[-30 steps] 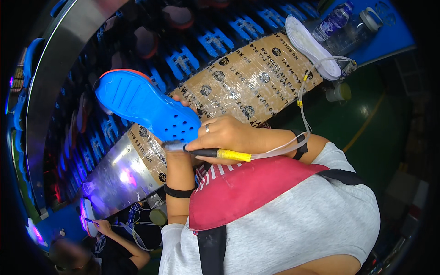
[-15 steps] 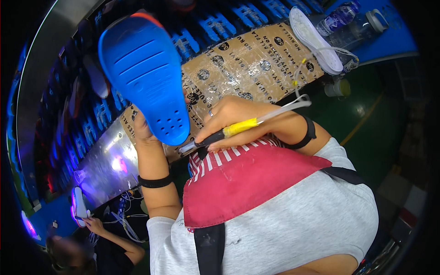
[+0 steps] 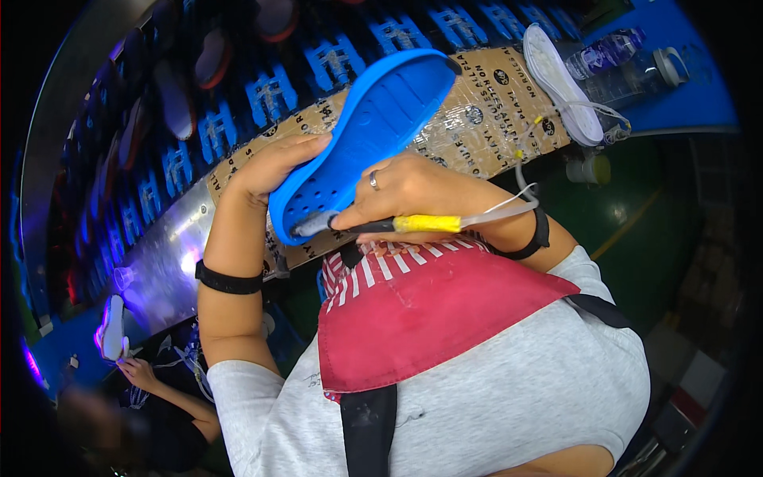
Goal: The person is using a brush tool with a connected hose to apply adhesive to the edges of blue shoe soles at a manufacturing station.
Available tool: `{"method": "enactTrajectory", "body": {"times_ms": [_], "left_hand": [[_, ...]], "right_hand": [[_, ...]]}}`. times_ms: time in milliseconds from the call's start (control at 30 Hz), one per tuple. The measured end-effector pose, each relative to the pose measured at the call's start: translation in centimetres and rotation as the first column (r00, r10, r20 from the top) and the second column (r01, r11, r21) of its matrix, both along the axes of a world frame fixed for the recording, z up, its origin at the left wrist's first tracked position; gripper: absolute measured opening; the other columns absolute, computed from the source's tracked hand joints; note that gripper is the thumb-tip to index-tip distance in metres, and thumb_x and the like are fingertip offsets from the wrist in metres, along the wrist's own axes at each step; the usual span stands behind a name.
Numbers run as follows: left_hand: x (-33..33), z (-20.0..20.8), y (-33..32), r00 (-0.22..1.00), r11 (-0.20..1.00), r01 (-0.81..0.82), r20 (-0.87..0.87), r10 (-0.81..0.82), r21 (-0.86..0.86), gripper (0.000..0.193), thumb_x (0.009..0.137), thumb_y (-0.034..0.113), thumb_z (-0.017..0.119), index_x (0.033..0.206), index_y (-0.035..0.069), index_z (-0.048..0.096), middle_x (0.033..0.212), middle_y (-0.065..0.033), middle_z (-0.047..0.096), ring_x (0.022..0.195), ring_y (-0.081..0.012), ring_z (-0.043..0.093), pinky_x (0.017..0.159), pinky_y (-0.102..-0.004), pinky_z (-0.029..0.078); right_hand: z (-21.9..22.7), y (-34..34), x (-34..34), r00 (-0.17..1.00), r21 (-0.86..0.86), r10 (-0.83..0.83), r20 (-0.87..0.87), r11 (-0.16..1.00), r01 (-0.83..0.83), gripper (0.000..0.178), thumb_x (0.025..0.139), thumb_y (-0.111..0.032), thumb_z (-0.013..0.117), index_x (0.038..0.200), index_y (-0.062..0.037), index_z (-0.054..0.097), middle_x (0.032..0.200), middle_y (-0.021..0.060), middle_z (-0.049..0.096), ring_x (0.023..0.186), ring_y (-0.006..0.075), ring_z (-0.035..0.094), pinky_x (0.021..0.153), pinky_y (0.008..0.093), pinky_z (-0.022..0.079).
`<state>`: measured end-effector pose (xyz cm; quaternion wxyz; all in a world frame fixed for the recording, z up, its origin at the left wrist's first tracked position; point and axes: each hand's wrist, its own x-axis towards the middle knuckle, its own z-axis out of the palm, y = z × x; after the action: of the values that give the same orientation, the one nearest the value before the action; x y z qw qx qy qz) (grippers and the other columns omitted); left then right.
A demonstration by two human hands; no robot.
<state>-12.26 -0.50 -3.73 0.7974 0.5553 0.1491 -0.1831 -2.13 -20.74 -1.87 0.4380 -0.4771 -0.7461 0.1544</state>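
My left hand (image 3: 276,165) grips the left edge of a blue shoe sole (image 3: 369,139), thumb along the rim. The sole is tilted, its hollow inner side with small holes at the heel facing me. In my right hand (image 3: 405,189), which wears a ring, is a brush (image 3: 427,223) with a black and yellow handle and a clear tube running from its back end. The brush's pale bristles lie inside the heel end of the sole, by the rim. Right-hand fingers are wrapped round the handle.
Cardboard (image 3: 477,119) covers the bench under my hands. Behind it runs a row of blue racks (image 3: 334,63). A white sole (image 3: 560,83) and bottles (image 3: 608,54) stand at the far right. At the lower left, another person's hand (image 3: 139,372) holds a sole (image 3: 113,327).
The blue sole has turned over from its slotted face to its hollow face and swung rightward. My left hand moved up along its edge. The brush tip now lies inside the heel.
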Motion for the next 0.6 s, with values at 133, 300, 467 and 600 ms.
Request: {"method": "enactTrajectory", "body": {"times_ms": [133, 300, 467, 600], "left_hand": [[0.5, 0.8, 0.2, 0.992, 0.983, 0.124, -0.041, -0.12, 0.135, 0.039, 0.093, 0.028, 0.05, 0.114, -0.004, 0.058, 0.104, -0.0132, 0.064, 0.088, -0.015, 0.063, 0.077, -0.0269, 0.052], [0.5, 0.6, 0.6, 0.978, 0.959, 0.192, -0.128, -0.167, 0.211, 0.041, 0.092, 0.03, 0.052, 0.115, -0.003, 0.058, 0.105, -0.0131, 0.064, 0.089, -0.0154, 0.063, 0.077, -0.0266, 0.051], [0.6, 0.8, 0.9, 0.962, 0.937, 0.247, -0.176, -0.207, 0.249, 0.043, 0.091, 0.032, 0.053, 0.114, -0.003, 0.059, 0.103, -0.0138, 0.064, 0.088, -0.0157, 0.063, 0.076, -0.0269, 0.051], [-0.1, -0.2, 1.5, 0.939, 0.955, 0.252, -0.278, -0.203, 0.154, 0.04, 0.09, 0.031, 0.054, 0.111, -0.003, 0.06, 0.1, -0.014, 0.065, 0.084, -0.0158, 0.063, 0.073, -0.0273, 0.051]], "right_hand": [[-0.5, -0.3, -0.2, 0.996, -0.172, 0.008, 0.087, 0.985, 0.008, 0.02, 0.071, -0.012, 0.071, 0.092, -0.0141, 0.07, 0.062, 0.0055, 0.058, 0.059, 0.0211, 0.058, 0.054, 0.0306, 0.047], [0.0, -0.7, 0.4, 0.998, -0.251, 0.055, -0.008, 0.966, -0.055, 0.024, 0.07, -0.012, 0.067, 0.095, -0.0109, 0.069, 0.066, 0.0137, 0.062, 0.063, 0.0284, 0.061, 0.058, 0.0381, 0.048], [-0.2, -0.5, 0.6, 0.99, -0.193, 0.032, 0.136, 0.981, -0.005, 0.025, 0.07, -0.013, 0.069, 0.095, -0.0118, 0.069, 0.066, 0.0099, 0.06, 0.063, 0.0256, 0.059, 0.058, 0.0347, 0.047], [-0.2, -1.0, 1.2, 0.997, -0.158, 0.076, 0.012, 0.985, -0.074, 0.028, 0.068, -0.011, 0.07, 0.096, -0.0105, 0.068, 0.066, 0.0078, 0.059, 0.063, 0.0227, 0.058, 0.058, 0.0317, 0.048]]}}
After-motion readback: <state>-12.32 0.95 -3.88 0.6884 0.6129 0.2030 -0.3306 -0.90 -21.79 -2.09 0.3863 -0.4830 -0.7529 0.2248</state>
